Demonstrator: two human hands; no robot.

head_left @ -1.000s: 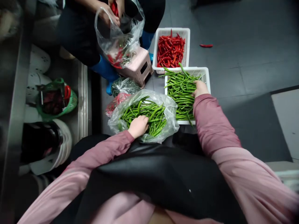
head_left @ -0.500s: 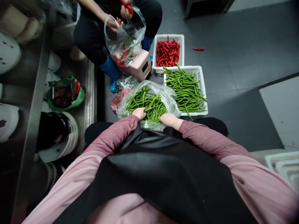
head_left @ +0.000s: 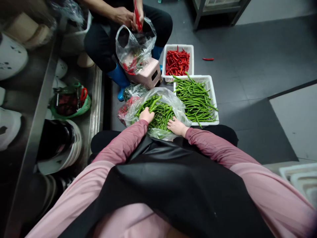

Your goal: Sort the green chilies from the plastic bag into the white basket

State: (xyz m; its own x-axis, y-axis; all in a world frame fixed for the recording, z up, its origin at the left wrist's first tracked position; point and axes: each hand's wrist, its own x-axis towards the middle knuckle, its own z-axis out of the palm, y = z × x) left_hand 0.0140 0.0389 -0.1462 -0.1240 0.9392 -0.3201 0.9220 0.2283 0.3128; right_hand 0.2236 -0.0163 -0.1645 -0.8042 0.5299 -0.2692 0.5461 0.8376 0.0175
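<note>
A clear plastic bag [head_left: 182,110] full of green chili peppers [head_left: 160,114] lies open in front of my black apron. At the bag's left side my left hand [head_left: 147,115] is closed around some green peppers, whose ends stick up past the fingers. My right hand [head_left: 176,126] rests with its fingers apart on the peppers at the bag's right side. Just beyond the bag on the right is a white basket [head_left: 215,99] with more green peppers. Behind it stands a second white basket [head_left: 192,53] holding red peppers [head_left: 177,62].
A person [head_left: 99,49] sits across from me, holding red peppers over a plastic bag on a pink stool [head_left: 148,74]. Metal shelving [head_left: 37,109] with white containers and a green basket [head_left: 85,105] runs along the left. One red pepper [head_left: 208,59] lies on the floor.
My left hand has moved slightly up with green peppers in it. The fingers of my right hand have spread over the peppers. The other person's hands have come together. The view has shifted slightly.
</note>
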